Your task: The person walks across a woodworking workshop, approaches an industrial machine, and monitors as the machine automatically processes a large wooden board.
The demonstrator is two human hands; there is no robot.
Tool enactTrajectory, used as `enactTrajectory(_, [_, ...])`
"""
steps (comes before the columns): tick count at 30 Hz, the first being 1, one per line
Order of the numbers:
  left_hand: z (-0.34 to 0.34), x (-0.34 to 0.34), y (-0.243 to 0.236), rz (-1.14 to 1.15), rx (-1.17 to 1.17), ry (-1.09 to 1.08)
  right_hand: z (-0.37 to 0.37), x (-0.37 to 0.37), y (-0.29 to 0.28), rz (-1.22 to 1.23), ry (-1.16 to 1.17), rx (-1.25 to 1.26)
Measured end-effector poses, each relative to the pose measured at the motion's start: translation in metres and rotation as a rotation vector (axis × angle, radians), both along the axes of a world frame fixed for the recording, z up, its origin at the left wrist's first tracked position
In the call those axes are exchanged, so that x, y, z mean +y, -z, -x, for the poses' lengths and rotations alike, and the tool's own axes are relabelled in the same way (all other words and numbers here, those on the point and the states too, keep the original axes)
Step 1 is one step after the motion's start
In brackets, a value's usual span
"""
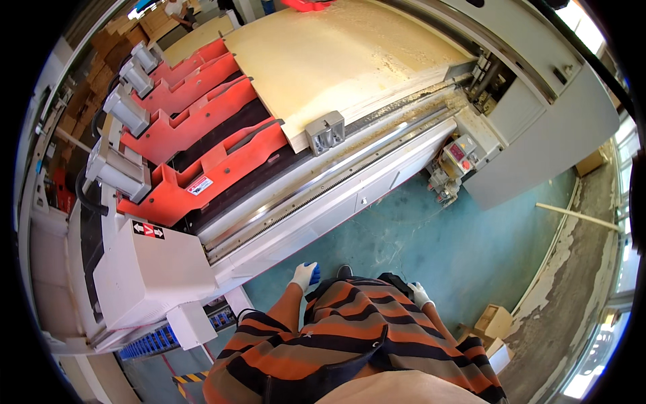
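Note:
My left hand [306, 275], in a white glove with blue coating, hangs at my left side over the floor. Its fingers are curled in, and nothing shows in them. On the other side hangs my right hand [420, 294], also white-gloved, close to my striped shirt [363, 316]. Its fingers are mostly hidden from view. Neither hand touches the large machine ahead. On its bed lies a stack of pale yellow boards [316, 60], with a grey metal block [326, 132] against the near edge. Red clamp arms [222, 168] stand along the left of the stack.
A long metal rail [323, 192] runs along the machine's near side. A white housing [151, 269] juts out at the left. A pump-like unit with a red button [457, 158] sits at the right. Cardboard boxes [493, 322] lie behind me at right; a pale pole [579, 217] rests farther right.

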State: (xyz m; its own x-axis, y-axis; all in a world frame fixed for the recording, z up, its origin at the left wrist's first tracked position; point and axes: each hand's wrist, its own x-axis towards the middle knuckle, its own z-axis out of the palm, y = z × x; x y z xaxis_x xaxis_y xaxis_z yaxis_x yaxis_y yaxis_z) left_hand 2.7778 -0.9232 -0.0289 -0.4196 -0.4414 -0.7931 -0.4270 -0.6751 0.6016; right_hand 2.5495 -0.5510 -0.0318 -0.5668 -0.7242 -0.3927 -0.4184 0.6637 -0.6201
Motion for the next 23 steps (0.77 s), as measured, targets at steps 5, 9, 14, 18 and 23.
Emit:
enactTrajectory(5, [-0.087,0.026,0.078,0.043,-0.036,-0.008,0.037,-0.057,-0.010,-0.145,-0.301,0.120])
enactTrajectory(9, [-0.041,0.063,-0.011,0.021,-0.187,-0.353,0.082,-0.069,-0.017,-0.229,-0.319,0.145])
enactTrajectory(14, [-0.003,0.090,-0.028,-0.150,-0.046,-0.622,0.159,-0.096,-0.010,-0.240,-0.128,-0.222])
enactTrajectory(18, [0.045,0.103,-0.032,0.220,-0.003,-0.311,0.211,-0.114,-0.038,-0.264,-0.579,0.111])
enactTrajectory(23, [0.051,0.119,0.026,0.512,-0.177,-0.150,0.252,-0.127,-0.041,-0.200,-0.612,0.066])
